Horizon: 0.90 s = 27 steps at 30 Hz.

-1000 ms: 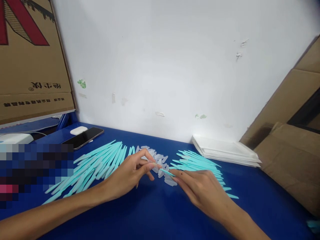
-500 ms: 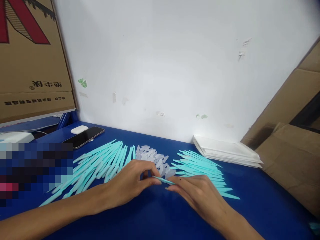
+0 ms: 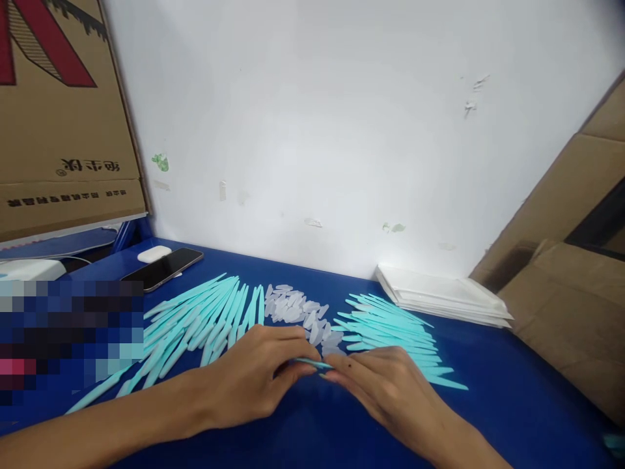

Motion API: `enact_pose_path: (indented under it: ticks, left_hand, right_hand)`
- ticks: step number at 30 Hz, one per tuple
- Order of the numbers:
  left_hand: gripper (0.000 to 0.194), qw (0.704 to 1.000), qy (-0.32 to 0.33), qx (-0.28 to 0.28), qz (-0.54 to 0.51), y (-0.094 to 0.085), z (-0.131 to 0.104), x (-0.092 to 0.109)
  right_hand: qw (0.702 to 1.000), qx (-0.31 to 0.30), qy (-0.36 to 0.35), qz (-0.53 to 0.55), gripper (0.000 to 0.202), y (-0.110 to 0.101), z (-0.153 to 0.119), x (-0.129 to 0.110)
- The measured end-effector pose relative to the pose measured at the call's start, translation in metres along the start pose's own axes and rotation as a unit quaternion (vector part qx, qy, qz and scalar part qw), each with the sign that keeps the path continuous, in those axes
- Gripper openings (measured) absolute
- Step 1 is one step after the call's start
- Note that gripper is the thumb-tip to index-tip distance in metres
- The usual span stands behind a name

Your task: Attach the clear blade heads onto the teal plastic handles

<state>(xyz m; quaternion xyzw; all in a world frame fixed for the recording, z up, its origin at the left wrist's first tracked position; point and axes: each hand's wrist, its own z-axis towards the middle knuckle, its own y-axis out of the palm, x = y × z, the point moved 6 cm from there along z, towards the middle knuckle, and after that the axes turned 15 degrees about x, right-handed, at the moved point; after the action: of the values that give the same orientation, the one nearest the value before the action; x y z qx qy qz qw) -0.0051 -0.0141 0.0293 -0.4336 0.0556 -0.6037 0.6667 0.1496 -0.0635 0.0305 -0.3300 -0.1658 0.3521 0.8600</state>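
Both my hands meet at the middle of the table over one slim turquoise stick (image 3: 315, 363), which looks like an eyebrow razor. My left hand (image 3: 258, 374) pinches its left end between thumb and fingers. The other end is in the closed fingers of my right hand (image 3: 390, 384), which hide much of it. Just beyond my fingertips lies a heap of small translucent caps (image 3: 290, 305). To the left is a fanned pile of turquoise sticks with paler ends (image 3: 195, 319). A second pile of turquoise sticks (image 3: 390, 326) lies beyond my right hand.
A stack of white trays or sheets (image 3: 444, 296) stands at the back right against the wall. At the back left are a phone (image 3: 163, 268) and a white case (image 3: 154, 254). Cardboard boxes (image 3: 68, 130) flank the blue table (image 3: 303, 436) on both sides.
My hands have come closer together and slightly lower, so less of the stick shows between them. The piles and the heap of caps look unchanged.
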Motion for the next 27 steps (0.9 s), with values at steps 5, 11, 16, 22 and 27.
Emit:
enact_pose_path:
  ticks: [5,11,16,22,27]
  left_hand:
    - [0.029,0.971,0.17,0.004,0.17,-0.002,-0.004,0.012]
    - [0.038,0.926,0.139,0.146,0.318,-0.036,0.008,-0.017]
    - [0.027,0.882,-0.06,-0.002,0.468,-0.045,0.019,-0.054]
    - [0.028,0.873,-0.128,-0.086,0.464,-0.037,0.015,-0.058]
    - [0.029,0.881,-0.132,-0.102,0.443,-0.031,0.006,-0.058]
  right_hand:
    - [0.994,0.013,0.004,-0.109,0.034,-0.011,0.005,0.014]
    - [0.964,0.059,0.021,-0.258,0.032,-0.027,0.006,0.042]
    - [0.97,0.001,0.03,-0.242,0.03,-0.013,-0.001,0.049]
    - [0.969,-0.042,0.035,-0.241,0.018,-0.009,-0.004,0.059]
    - [0.962,-0.084,0.049,-0.255,0.013,-0.005,-0.01,0.071]
